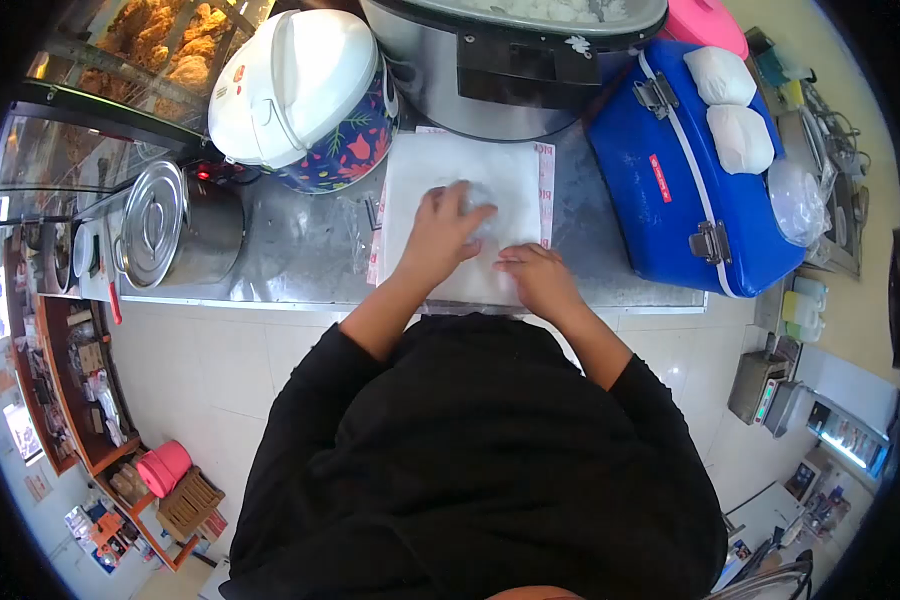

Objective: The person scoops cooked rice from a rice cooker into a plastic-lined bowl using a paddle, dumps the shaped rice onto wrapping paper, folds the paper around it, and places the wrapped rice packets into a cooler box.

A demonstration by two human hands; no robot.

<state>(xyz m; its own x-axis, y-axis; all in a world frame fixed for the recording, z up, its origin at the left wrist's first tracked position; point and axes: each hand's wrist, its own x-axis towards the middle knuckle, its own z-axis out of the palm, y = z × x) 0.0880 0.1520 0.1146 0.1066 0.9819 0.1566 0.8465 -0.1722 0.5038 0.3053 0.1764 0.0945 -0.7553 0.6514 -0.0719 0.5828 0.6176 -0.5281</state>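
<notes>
A stack of white paper sheets (420, 165) lies on the metal counter, with pink-lettered wrapping showing along its sides. My left hand (444, 232) is over the middle of the sheets, thumb and fingers apart and curved. Beside its thumb is a pale, see-through lump (482, 203), which looks like clear plastic around something white; its contents are unclear. My right hand (542, 283) is at the lower right edge of the sheets, its bent fingers pressed together on the white paper. Its fingertips are partly hidden.
Behind the sheets stands a large cooker (440, 90) with white food inside. A flowered rice cooker (345, 150) and lidded steel pot (205, 230) stand left, near a glass case of fried food (195, 65). To the right is a blue cool box (650, 225) with white bundles (740, 138) on top.
</notes>
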